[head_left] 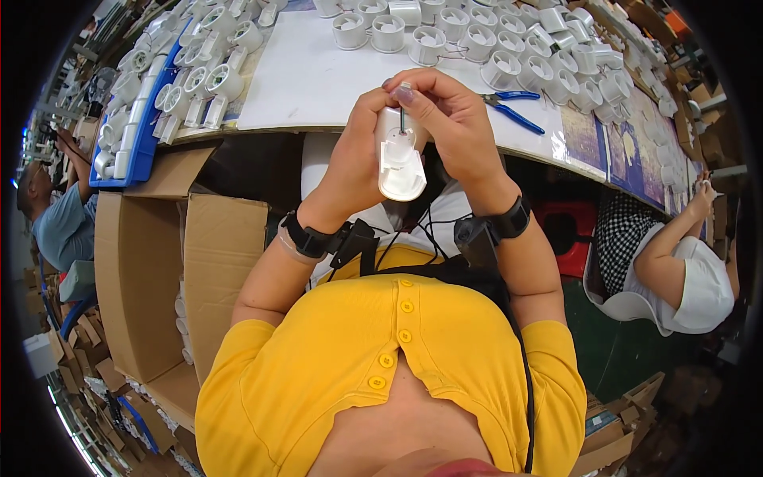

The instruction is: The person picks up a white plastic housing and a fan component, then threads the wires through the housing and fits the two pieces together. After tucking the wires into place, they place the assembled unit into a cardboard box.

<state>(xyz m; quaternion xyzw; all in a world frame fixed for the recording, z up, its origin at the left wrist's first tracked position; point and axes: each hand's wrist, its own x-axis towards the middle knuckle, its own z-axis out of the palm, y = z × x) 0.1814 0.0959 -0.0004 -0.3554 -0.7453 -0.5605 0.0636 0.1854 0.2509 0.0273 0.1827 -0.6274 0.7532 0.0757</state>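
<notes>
White housing (400, 163): held upright over the lap, just short of the worktop (302, 79) edge; long axis vertical; left hand (358, 155) clenched round its side; right hand (453, 119) pinching wires (403, 119) at its top, fingertips directly above the housing; pliers (513, 107) nearer the right hand.

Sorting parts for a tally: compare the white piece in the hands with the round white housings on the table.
The held piece is elongated and flat-ended; the housings are round with vaned openings. The piece is gripped by both hands, the left hand and the right hand; the housings sit loose. Both are white plastic.
</notes>
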